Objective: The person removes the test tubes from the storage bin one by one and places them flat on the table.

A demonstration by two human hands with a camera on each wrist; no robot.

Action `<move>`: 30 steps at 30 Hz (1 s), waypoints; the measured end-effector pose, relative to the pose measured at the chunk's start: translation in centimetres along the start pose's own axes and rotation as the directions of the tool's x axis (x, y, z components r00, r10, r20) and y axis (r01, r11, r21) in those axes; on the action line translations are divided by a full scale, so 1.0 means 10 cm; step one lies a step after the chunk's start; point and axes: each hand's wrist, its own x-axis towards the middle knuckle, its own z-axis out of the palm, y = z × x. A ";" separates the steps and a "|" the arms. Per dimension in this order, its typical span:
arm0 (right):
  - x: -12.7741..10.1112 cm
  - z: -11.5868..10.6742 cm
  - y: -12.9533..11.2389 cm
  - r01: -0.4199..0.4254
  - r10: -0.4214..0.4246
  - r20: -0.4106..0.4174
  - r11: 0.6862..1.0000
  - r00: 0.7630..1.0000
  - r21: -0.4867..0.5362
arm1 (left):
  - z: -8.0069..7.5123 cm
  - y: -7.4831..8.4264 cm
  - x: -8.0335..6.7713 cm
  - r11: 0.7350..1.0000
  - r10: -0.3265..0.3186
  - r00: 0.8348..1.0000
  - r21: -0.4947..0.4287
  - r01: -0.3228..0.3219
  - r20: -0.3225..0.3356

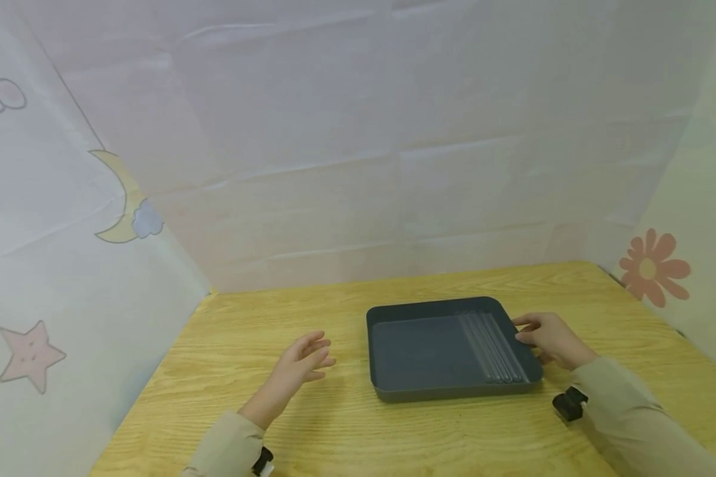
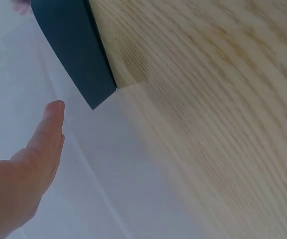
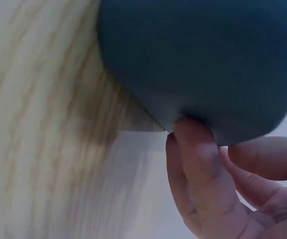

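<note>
Fingers [image 1: 524, 326] of the right hand [image 1: 550, 339] curl over the right rim of a dark grey tray [image 1: 417, 351], gripping its edge, while the left hand [image 1: 298, 368] hovers above the wooden table [image 1: 346, 430] with fingers spread and relaxed, holding nothing and well apart from the tray's left side. The head view shows the tray lying flat near the table's middle, carrying nothing, so the handling looks barely begun: one hand has a hold, the other has not yet reached it. The tray is a shallow rectangle with rounded corners, matte like moulded plastic, with a band of raised ridges [image 1: 492, 348] along its right part. The table is pale yellow wood with a bold grain; thin, creased white sheeting printed with a moon [image 1: 122, 199], a star [image 1: 31, 354] and a flower [image 1: 653, 268] walls it in.

From the left wrist, the open hand [image 2: 21, 169] shows straight fingers, with a corner of the tray [image 2: 76, 50] beyond them, not touched.

From the right wrist, a fingertip [image 3: 196, 144] presses the tray's smooth rounded outer wall [image 3: 203, 59], the other fingers curled beside it; the tray sits on the grained table [image 3: 39, 124].
</note>
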 end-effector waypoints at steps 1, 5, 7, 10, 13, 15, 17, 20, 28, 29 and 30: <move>0.00 0.00 0.00 -0.002 0.002 0.004 1.000 1.000 0.002 | 0.01 0.00 0.00 1.000 -0.005 1.000 -0.008 0.005 0.002; 0.01 -0.02 -0.01 -0.007 0.007 0.030 1.000 1.000 0.002 | 0.04 0.02 0.02 0.999 -0.027 1.000 -0.036 0.027 0.010; 0.02 -0.03 -0.01 -0.010 0.010 0.043 1.000 0.999 -0.001 | 0.05 0.02 0.03 0.998 -0.033 0.999 -0.054 0.034 0.013; 0.03 -0.04 -0.01 -0.027 0.027 0.047 1.000 0.999 -0.005 | 0.08 0.03 0.05 0.994 -0.042 0.999 -0.098 0.045 0.026; 0.03 -0.05 0.00 -0.043 0.043 0.052 0.999 0.998 0.005 | 0.10 0.03 0.07 0.987 -0.048 0.998 -0.150 0.055 0.050; 0.03 -0.06 0.01 -0.045 0.044 0.060 0.999 0.997 0.014 | 0.12 0.03 0.08 0.980 -0.050 0.996 -0.187 0.064 0.075; 0.04 -0.07 0.02 -0.040 0.037 0.076 0.999 0.996 0.031 | 0.15 0.04 0.09 0.974 -0.047 0.994 -0.214 0.067 0.099; 0.05 -0.09 0.05 -0.037 0.031 0.100 0.997 0.995 0.063 | 0.19 0.06 0.11 0.965 -0.041 0.990 -0.251 0.074 0.133; 0.06 -0.12 0.08 -0.070 0.057 0.117 0.991 0.992 0.113 | 0.28 0.13 0.19 0.946 -0.043 0.982 -0.307 0.100 0.186; 0.06 -0.12 0.09 -0.074 0.059 0.119 0.990 0.991 0.121 | 0.29 0.13 0.20 0.945 -0.041 0.982 -0.311 0.099 0.186; 0.07 -0.12 0.09 -0.079 0.064 0.119 0.989 0.991 0.128 | 0.30 0.13 0.21 0.945 -0.042 0.982 -0.312 0.098 0.183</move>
